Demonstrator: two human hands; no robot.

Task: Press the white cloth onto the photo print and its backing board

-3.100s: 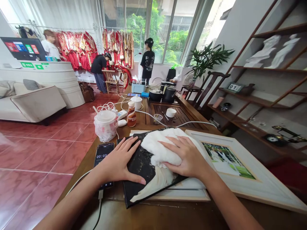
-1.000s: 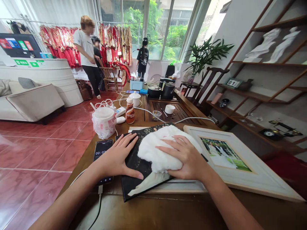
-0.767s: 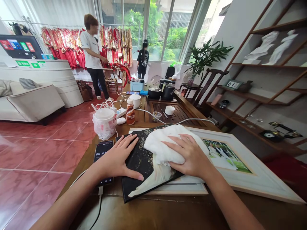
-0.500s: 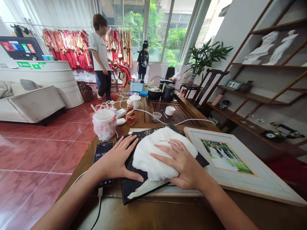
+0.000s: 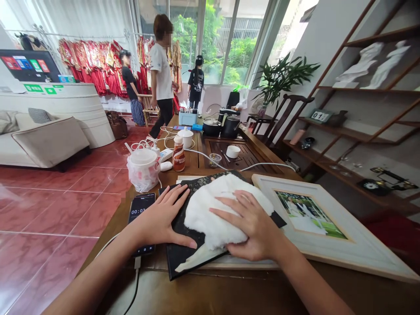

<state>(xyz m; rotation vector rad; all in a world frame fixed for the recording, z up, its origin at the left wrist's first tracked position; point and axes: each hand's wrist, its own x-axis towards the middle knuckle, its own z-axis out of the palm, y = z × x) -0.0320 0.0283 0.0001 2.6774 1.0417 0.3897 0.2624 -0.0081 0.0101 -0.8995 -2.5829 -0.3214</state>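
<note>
A dark flat panel (image 5: 179,258) lies at a slant in front of me, with speckled print along its far edge. A thick, fluffy white cloth (image 5: 203,210) covers much of it. My right hand (image 5: 251,223) rests over the cloth, fingers spread across the top and thumb at the near edge, gripping it. Flat on the panel's left side lies my left hand (image 5: 164,216), its fingers stretched apart and thumb pointing toward the cloth. A pale tapering shape (image 5: 192,261) shows below the cloth; whether it is print or fabric I cannot tell.
A framed photo (image 5: 308,214) lies to the right. Left are a phone (image 5: 141,205) on a cable and a bagged white tub (image 5: 142,168). Beyond stand a brown bottle (image 5: 179,155), a lidded white cup (image 5: 186,138) and a small white bowl (image 5: 232,152). Several people are farther back.
My right hand and the white cloth have shifted slightly right over the panel. My left hand stays put. A person in white has walked rightward, revealing another person behind.
</note>
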